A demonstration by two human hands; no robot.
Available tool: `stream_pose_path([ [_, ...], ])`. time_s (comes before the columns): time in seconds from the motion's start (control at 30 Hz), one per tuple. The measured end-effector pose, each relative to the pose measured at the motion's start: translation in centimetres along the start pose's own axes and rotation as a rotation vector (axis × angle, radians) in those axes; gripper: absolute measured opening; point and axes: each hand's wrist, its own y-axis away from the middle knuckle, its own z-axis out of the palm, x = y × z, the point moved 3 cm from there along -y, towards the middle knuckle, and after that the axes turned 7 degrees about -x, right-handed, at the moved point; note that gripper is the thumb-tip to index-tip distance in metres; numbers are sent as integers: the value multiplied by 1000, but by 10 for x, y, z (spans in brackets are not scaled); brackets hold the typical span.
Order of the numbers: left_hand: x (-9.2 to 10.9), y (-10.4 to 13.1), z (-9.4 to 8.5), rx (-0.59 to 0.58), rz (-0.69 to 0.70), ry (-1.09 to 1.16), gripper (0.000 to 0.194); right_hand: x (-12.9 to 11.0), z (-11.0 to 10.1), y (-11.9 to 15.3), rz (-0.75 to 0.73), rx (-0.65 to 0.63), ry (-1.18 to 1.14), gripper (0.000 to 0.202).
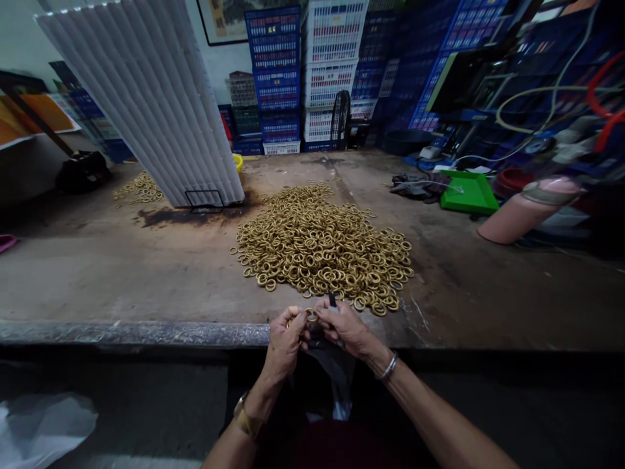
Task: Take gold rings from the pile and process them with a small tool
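Note:
My left hand (286,336) is closed on a brass ring (311,315) at the table's front edge; another bit of brass shows between its fingers. Close beside it, my right hand (346,327) is wrapped around a small grey tool with a black end (333,300) that sticks up past the thumb. The fingertips of both hands nearly meet at the ring. Whether the tool touches it, I cannot tell. Just beyond my hands lies a large heap of brass rings (322,244). Clear plastic sheeting (336,374) hangs below my hands, over my lap.
A white corrugated panel (146,98) leans in a black wire stand (205,198) on the worn table (195,273). Behind it lies a smaller ring pile (141,189). On the right are a green tray (469,193) and a pink bottle (525,212). Stacked crates (273,85) line the back.

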Motion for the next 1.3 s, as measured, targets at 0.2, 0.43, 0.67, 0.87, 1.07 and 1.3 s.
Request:
stream_pose_path([
  [0.2,4,0,2,-6,-76,186,27,-2,-1,-3,-223,186,373,15],
  [0.43,0,2,-1,19,2,59,27,3,-3,-5,-13,172,129,13],
  [0.67,7,3,1,-20,171,-239,25,-1,3,-2,101,27,-73,16],
  [0.87,9,3,1,24,186,-256,18,2,1,-2,27,108,114,22],
  [1.07,9,4,4,-24,76,-252,23,-5,0,-3,-27,176,306,20],
  [1.3,4,5,5,-118,-53,-34,32,-8,2,-5,-24,132,250,19],
])
